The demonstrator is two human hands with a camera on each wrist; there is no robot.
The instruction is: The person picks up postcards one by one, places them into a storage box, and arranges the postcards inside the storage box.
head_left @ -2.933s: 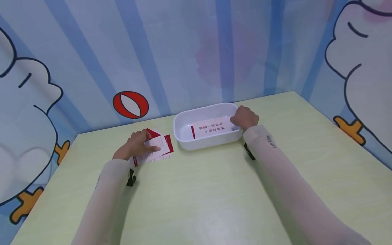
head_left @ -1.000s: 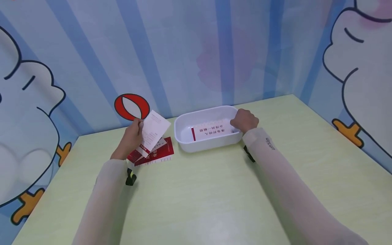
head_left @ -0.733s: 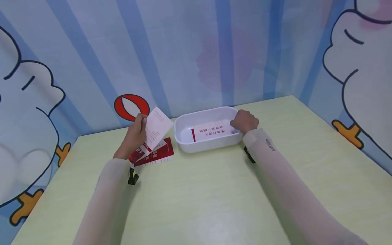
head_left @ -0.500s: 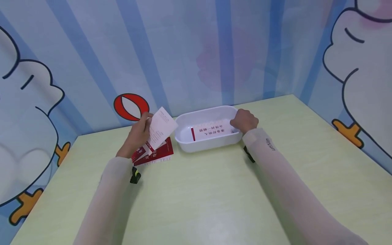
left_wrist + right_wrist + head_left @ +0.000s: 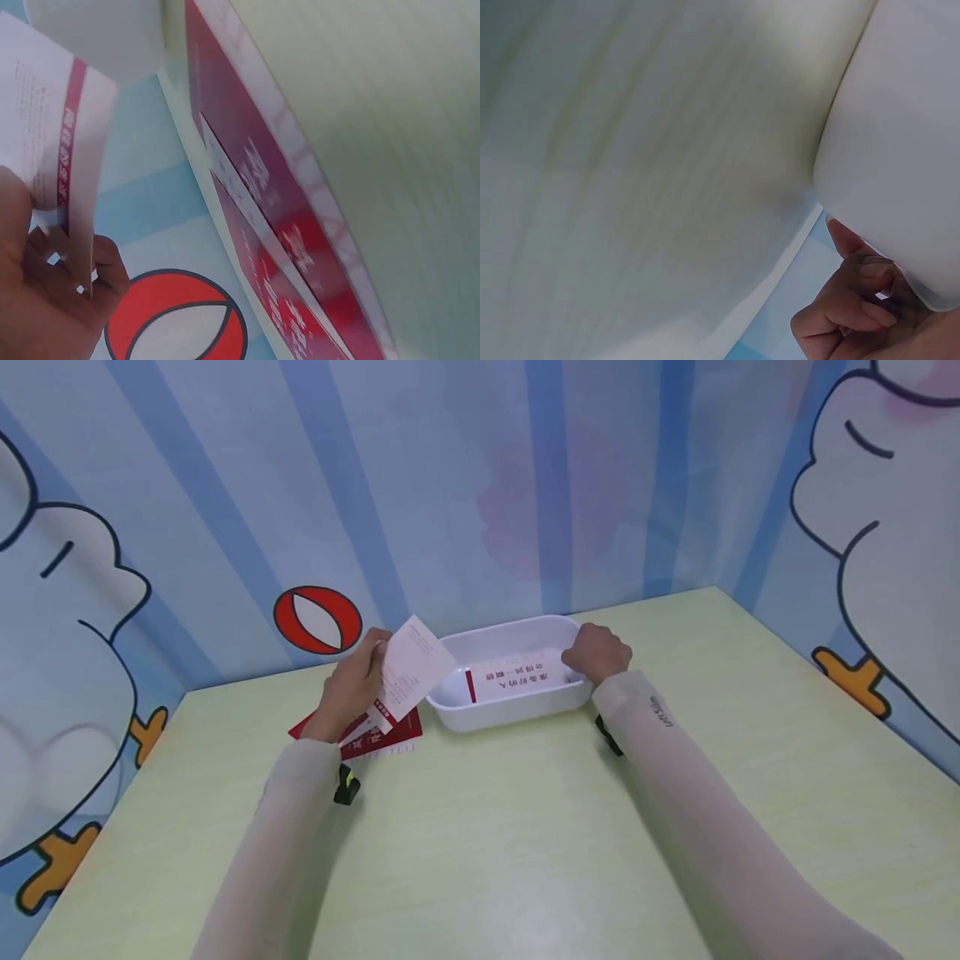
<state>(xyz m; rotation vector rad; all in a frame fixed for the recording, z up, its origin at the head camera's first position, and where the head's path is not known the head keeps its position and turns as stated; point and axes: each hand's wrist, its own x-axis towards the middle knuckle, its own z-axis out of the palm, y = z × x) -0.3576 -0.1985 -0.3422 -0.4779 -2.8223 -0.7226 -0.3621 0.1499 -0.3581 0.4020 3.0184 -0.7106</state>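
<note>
The left hand (image 5: 352, 685) pinches a white card (image 5: 411, 670) lifted off the red stack (image 5: 378, 742), at nine o'clock of the white tub (image 5: 510, 714) whose three o'clock rim the right hand (image 5: 596, 652) grips; carrying it over the rim seems next.

The card (image 5: 415, 670) in the left hand (image 5: 352, 685) is thin white paper, matt, with fine print. The cards (image 5: 378, 742) on the table are paper too, red and white, with a slight sheen in the wrist view. The tub (image 5: 517, 714) looks like smooth white plastic, faintly glossy. The table (image 5: 525, 827) has a smooth pale-green top with soft reflections. The sleeves (image 5: 660, 760) are thin, matt cloth.
</note>
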